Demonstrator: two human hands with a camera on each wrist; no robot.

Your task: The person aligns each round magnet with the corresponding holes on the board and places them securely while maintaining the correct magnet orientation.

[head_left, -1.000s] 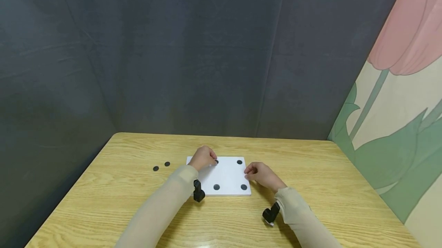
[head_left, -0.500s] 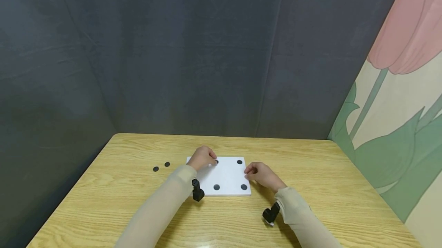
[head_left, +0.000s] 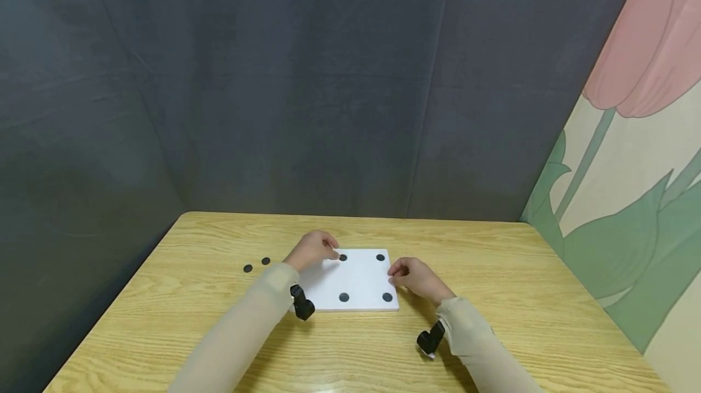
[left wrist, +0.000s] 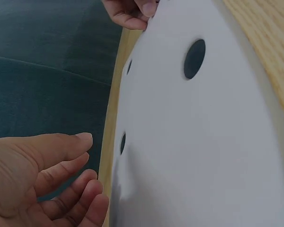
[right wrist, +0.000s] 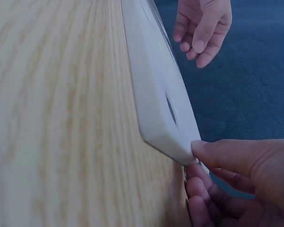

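A flat white board (head_left: 362, 277) lies on the table with several round black discs set on or in it. My left hand (head_left: 314, 248) hovers over the board's left part with relaxed, slightly bent fingers and nothing between them. Just right of its fingertips is a far black disc (head_left: 342, 257). My right hand (head_left: 418, 277) holds the board's right edge, thumb on top and fingers curled against the side, as the right wrist view shows. A near black disc (left wrist: 195, 59) appears clearly in the left wrist view. The left forearm and hand hide the board's left end.
Two loose black discs, one nearer (head_left: 248, 268) and one farther (head_left: 265, 261), lie on the wooden table (head_left: 191, 320) left of the board. A dark curtain (head_left: 306, 89) hangs behind the table, and a wall with a painted tulip (head_left: 630, 46) is at the right.
My left hand has drawn back leftward from the far black disc, which is now fully uncovered. The right hand stays at the board's edge.
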